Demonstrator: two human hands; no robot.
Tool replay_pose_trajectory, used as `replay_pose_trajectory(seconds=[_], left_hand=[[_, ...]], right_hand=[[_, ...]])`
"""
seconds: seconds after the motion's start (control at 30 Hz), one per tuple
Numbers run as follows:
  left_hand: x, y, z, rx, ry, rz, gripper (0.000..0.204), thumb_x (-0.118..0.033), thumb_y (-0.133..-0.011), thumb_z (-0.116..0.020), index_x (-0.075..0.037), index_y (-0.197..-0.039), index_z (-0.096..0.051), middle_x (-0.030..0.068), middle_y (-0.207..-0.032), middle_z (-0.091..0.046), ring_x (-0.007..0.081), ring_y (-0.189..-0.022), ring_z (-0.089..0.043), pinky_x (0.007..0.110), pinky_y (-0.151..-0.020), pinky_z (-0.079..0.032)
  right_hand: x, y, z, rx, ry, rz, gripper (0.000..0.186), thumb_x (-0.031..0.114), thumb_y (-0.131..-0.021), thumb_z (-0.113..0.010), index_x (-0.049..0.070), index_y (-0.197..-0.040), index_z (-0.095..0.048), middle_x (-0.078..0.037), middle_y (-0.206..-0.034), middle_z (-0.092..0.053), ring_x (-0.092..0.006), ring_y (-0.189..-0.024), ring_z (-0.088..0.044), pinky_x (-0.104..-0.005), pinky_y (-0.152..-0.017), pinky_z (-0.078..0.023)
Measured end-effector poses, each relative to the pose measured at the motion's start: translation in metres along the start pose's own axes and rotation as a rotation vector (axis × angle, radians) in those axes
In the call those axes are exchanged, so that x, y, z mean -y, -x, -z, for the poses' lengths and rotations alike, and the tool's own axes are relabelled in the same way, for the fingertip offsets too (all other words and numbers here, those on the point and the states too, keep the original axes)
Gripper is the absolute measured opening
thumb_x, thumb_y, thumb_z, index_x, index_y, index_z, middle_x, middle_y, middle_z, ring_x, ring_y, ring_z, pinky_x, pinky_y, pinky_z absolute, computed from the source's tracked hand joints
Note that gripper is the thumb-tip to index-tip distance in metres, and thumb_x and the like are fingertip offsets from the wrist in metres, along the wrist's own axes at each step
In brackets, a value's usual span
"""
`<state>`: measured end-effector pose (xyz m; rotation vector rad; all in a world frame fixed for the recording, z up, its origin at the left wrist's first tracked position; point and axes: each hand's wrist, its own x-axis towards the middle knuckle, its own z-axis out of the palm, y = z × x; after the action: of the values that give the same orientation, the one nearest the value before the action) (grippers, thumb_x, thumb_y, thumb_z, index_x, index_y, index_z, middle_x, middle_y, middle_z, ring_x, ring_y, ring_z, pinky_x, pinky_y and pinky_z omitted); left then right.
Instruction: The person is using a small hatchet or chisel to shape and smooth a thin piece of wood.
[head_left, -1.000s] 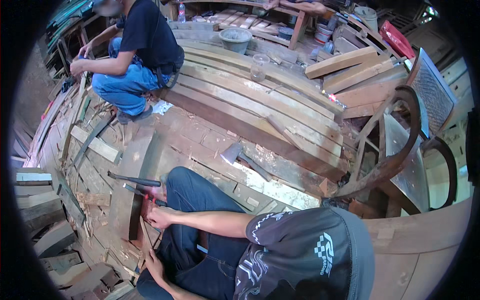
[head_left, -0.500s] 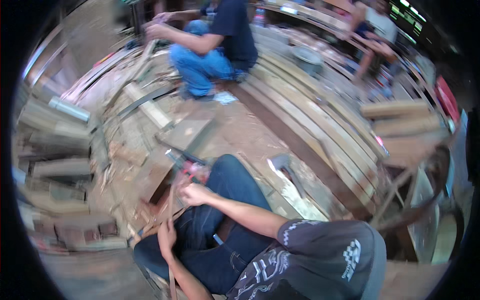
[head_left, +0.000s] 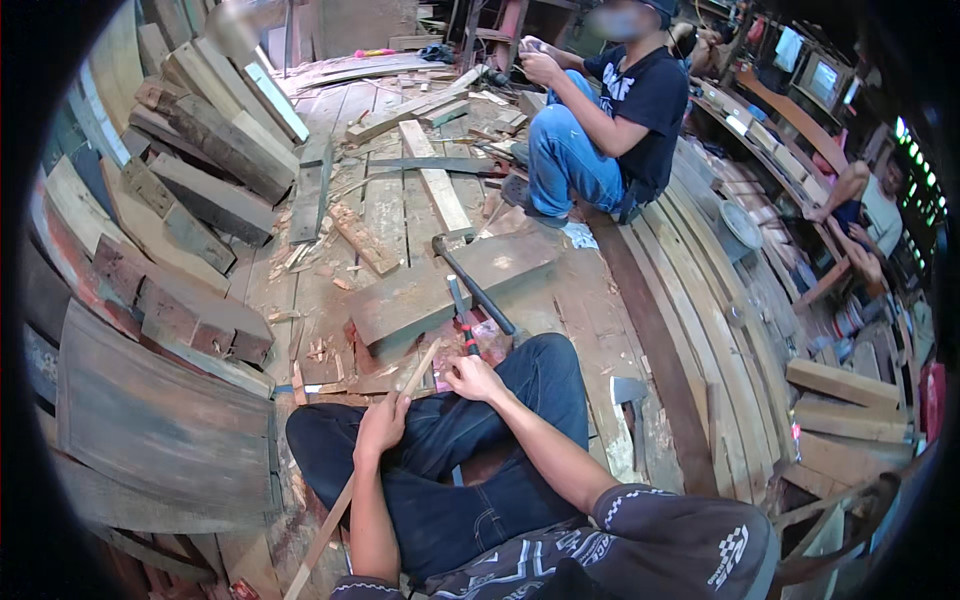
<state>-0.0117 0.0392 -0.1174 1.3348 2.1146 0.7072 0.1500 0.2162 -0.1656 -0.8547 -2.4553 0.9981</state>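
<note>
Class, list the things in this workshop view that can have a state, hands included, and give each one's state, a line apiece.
Wooden strip: held, slanting
Left hand: closed around the wooden strip
Right hand: fingers curled; grip unclear
Wooden block: lying on the floor
Hammer: lying across the wooden block
Red-handled tool: lying by the right hand
Axe: lying down
Bucket: uncovered

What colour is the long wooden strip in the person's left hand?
The strip in the left hand is light tan, best seen in the head view.
</note>
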Motion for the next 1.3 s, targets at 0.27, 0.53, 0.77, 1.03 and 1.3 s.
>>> replay_pose_trajectory(seconds=[0.27,0.53,0.77,1.03,1.3], left_hand=[[-0.001,-0.002,0.000,0.026,-0.009,0.001,0.038,-0.033,-0.099,-0.046,0.002,-0.107,-0.057,0.0326,-0.089,-0.063,0.0495,-0.090,-0.060,0.056,-0.078,-0.046],[0.001,0.000,0.001,0.001,0.000,-0.017,0.036,-0.032,-0.099,-0.047,0.002,-0.106,-0.058,0.0318,-0.090,-0.063,0.0492,-0.090,-0.060,0.056,-0.079,-0.046],[0.002,-0.001,-0.001,-0.004,-0.007,-0.014,0.037,-0.032,-0.099,-0.046,0.002,-0.105,-0.059,0.0313,-0.090,-0.063,0.0487,-0.091,-0.060,0.056,-0.079,-0.046],[-0.002,-0.001,0.003,0.070,-0.047,0.036,0.036,-0.031,-0.100,-0.044,0.001,-0.110,-0.057,0.0313,-0.098,-0.063,0.0486,-0.097,-0.058,0.053,-0.081,-0.045],[-0.002,-0.001,0.003,0.061,-0.046,0.045,0.036,-0.031,-0.100,-0.045,0.002,-0.106,-0.057,0.0323,-0.096,-0.062,0.0487,-0.096,-0.058,0.054,-0.081,-0.045]], right_hand=[[0.001,0.001,0.003,-0.009,0.026,-0.026,0.023,0.018,-0.083,-0.058,-0.003,-0.088,-0.062,-0.027,-0.070,-0.061,-0.0429,-0.073,-0.064,-0.0490,-0.065,-0.049],[-0.002,-0.001,-0.002,0.020,0.038,-0.028,0.026,0.022,-0.084,-0.060,-0.002,-0.092,-0.064,-0.027,-0.073,-0.062,-0.0427,-0.076,-0.065,-0.0483,-0.067,-0.050],[0.003,-0.001,0.000,0.068,0.044,-0.084,0.024,0.021,-0.081,-0.061,-0.001,-0.091,-0.063,-0.025,-0.080,-0.065,-0.0424,-0.082,-0.065,-0.0510,-0.075,-0.050],[-0.008,-0.002,-0.005,0.060,0.051,-0.045,0.027,0.024,-0.083,-0.061,-0.002,-0.091,-0.063,-0.024,-0.074,-0.064,-0.0411,-0.075,-0.066,-0.0481,-0.066,-0.051],[-0.007,-0.002,-0.006,0.066,0.075,-0.043,0.027,0.024,-0.083,-0.061,-0.002,-0.091,-0.063,-0.025,-0.073,-0.064,-0.0416,-0.075,-0.066,-0.0490,-0.066,-0.050]])
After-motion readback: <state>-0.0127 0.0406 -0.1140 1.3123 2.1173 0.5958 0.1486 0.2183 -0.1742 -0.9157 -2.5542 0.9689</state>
